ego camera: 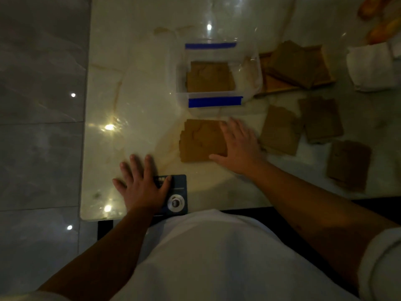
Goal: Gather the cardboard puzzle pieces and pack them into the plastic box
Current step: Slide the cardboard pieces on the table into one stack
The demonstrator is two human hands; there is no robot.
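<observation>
A clear plastic box with blue tape on its near and far rims stands mid-table, a brown cardboard piece lying flat inside it. In front of the box lies a stack of cardboard pieces. My right hand rests flat on that stack's right edge, fingers spread. My left hand lies flat on the table near the front edge, its thumb on a dark card. More cardboard stacks lie to the right.
A wooden tray with cardboard pieces on it sits right of the box. A dark blue card with a round dial lies at the table's front edge. White cloth sits far right. The table edge runs down the left, grey floor beyond.
</observation>
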